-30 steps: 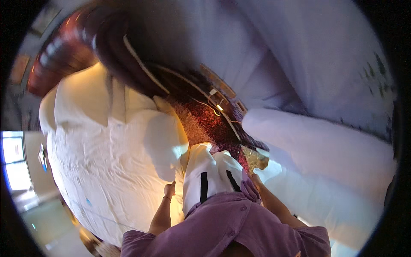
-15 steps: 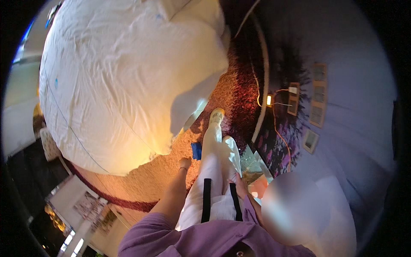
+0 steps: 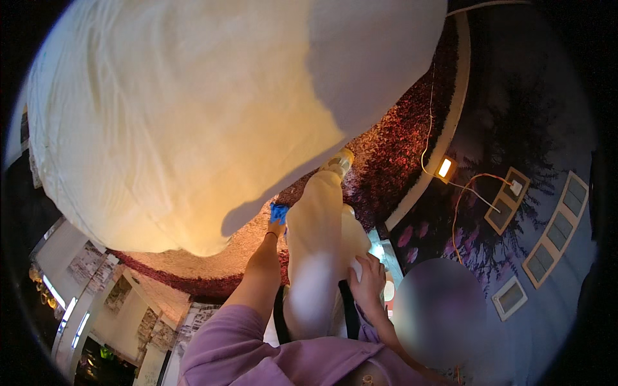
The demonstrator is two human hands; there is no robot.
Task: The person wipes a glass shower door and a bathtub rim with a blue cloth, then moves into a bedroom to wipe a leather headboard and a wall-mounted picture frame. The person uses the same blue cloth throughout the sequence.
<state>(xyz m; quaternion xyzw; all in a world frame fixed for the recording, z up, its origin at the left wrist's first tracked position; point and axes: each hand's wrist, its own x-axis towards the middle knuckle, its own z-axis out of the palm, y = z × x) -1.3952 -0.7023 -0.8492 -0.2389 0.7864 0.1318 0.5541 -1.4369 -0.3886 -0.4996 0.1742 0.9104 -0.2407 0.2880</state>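
One blue cloth [image 3: 278,212], crumpled, lies at the near edge of the bed [image 3: 193,128], just beside the overhang of its white cover. The left hand [image 3: 276,228] is on it: blue shows beyond the fingers and also along the side of the hand, so they touch, but the fingers are too small and covered to tell whether they have closed around it. One thin dark band circles that wrist.

The right hand [image 3: 368,280], farther from the bed, is loosely open, its fingers spread and a little bent, resting on the white trousers [image 3: 315,225] near the knee; it holds nothing. Two black stripes run on the trousers, one per leg. One pale shoe [image 3: 339,161] shows, close to the bed's edge, on the red and tan carpet [image 3: 399,145].

Across the carpet from the bed, by the wall, glows one small lamp [image 3: 444,168]. Two cables are seen there, one white [image 3: 430,128] and one orange [image 3: 456,222]. Farther out from the bed, the wall bears three plates: one with two panels [image 3: 507,201], one with three panels [image 3: 557,228], and one single small plate [image 3: 510,298].
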